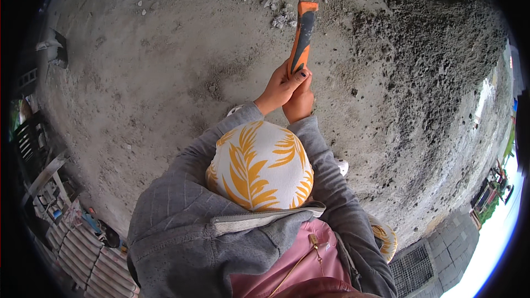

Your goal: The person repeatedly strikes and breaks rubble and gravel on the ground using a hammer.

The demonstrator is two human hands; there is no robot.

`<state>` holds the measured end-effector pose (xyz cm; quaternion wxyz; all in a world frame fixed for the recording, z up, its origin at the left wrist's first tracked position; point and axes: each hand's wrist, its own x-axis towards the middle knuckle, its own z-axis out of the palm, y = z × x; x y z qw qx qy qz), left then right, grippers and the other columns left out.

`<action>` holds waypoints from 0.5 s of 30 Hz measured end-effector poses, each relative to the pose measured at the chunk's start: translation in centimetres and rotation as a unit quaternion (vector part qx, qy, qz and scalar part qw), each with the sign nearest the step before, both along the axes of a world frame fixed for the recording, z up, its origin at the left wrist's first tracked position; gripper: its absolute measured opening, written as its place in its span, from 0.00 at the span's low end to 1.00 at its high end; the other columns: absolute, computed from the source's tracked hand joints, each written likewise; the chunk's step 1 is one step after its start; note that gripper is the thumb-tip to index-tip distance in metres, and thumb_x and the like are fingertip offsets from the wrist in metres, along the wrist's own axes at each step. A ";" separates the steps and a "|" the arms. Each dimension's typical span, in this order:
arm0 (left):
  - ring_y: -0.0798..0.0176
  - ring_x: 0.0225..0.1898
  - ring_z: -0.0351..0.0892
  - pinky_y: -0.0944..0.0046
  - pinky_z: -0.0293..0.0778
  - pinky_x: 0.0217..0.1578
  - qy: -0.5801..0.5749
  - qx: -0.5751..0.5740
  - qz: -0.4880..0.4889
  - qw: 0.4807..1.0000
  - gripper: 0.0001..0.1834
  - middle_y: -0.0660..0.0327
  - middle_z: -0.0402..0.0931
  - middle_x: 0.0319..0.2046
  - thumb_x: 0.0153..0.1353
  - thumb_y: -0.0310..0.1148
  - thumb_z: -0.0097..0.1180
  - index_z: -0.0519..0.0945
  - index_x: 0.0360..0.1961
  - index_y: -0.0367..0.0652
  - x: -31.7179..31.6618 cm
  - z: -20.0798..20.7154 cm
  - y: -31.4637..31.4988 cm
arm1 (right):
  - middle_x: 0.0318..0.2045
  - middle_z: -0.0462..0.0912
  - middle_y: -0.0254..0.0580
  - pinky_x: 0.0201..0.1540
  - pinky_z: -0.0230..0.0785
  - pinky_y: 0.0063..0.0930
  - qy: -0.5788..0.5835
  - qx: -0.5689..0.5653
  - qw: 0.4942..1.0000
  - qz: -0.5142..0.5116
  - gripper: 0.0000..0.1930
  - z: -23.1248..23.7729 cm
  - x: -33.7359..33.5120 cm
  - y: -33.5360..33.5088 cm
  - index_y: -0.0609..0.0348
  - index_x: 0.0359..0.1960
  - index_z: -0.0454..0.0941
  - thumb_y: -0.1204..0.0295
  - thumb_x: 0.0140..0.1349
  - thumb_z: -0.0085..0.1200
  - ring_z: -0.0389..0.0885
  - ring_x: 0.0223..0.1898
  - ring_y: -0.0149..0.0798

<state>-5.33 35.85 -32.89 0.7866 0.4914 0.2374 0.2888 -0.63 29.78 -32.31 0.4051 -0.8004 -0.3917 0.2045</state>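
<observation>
A claw hammer [304, 33] with an orange and dark grey handle points away from me, its dusty metal head at the far end of the view. My left hand [277, 90] is closed round the lower handle, with the thumb across it. Right beside it, my right hand [300, 101] is closed at the handle's bottom end; the left hand partly hides its fingers. Small pale rubble pieces [284, 20] lie on the ground below the hammer head. Whether the head touches the ground I cannot tell.
Rough grey ground [149, 94] spreads around me, with dark loose gravel [436, 38] at far right. My bent knee in white and yellow leaf-patterned cloth [259, 165] rises below my hands. Stacked ribbed pieces [91, 265] stand at lower left; a metal grate [413, 267] lies at lower right.
</observation>
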 end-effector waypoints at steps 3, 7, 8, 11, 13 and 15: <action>0.76 0.27 0.64 0.74 0.63 0.29 0.082 -0.128 0.048 0.987 0.17 0.66 0.67 0.25 0.55 0.43 0.47 0.68 0.33 0.39 -0.6 -3.9 -1.7 | 0.23 0.75 0.54 0.24 0.66 0.43 0.062 -0.186 0.980 0.012 0.25 -3.0 -0.7 -1.6 0.60 0.45 0.52 0.67 0.47 0.49 0.74 0.26 0.56; 0.75 0.26 0.61 0.73 0.62 0.27 0.203 -0.212 0.060 0.954 0.16 0.68 0.64 0.23 0.55 0.44 0.46 0.68 0.31 0.40 -0.5 -5.0 -2.3 | 0.25 0.74 0.60 0.24 0.65 0.45 0.094 -0.240 0.965 0.046 0.23 -5.2 -1.1 -2.9 0.61 0.44 0.52 0.67 0.49 0.47 0.73 0.25 0.57; 0.75 0.26 0.62 0.73 0.62 0.27 0.195 -0.184 0.060 0.962 0.15 0.68 0.64 0.23 0.56 0.43 0.46 0.68 0.31 0.40 -0.2 -4.6 -2.2 | 0.25 0.74 0.59 0.23 0.65 0.44 0.103 -0.203 0.973 0.028 0.24 -4.8 -0.9 -2.7 0.61 0.44 0.52 0.67 0.48 0.48 0.73 0.24 0.57; 0.74 0.27 0.65 0.73 0.64 0.30 0.153 -0.059 0.036 0.986 0.14 0.67 0.67 0.24 0.56 0.41 0.46 0.68 0.33 0.39 2.1 -1.8 0.5 | 0.25 0.74 0.58 0.22 0.66 0.42 0.060 -0.083 0.995 0.000 0.26 -1.9 1.5 -0.1 0.60 0.46 0.52 0.68 0.48 0.49 0.73 0.24 0.58; 0.73 0.30 0.68 0.73 0.65 0.32 0.072 0.068 0.005 0.995 0.14 0.65 0.69 0.27 0.56 0.39 0.46 0.68 0.35 0.38 4.7 1.3 2.8 | 0.26 0.75 0.54 0.23 0.67 0.37 -0.001 0.030 0.999 -0.026 0.29 0.7 3.8 1.9 0.60 0.51 0.51 0.69 0.49 0.50 0.75 0.26 0.55; 0.72 0.33 0.69 0.72 0.66 0.34 -0.003 0.167 -0.020 0.986 0.14 0.64 0.71 0.30 0.56 0.38 0.46 0.68 0.37 0.39 7.3 4.6 5.6 | 0.30 0.75 0.49 0.28 0.67 0.29 -0.041 0.100 0.993 -0.054 0.28 3.0 6.4 4.5 0.59 0.50 0.52 0.70 0.49 0.50 0.77 0.30 0.46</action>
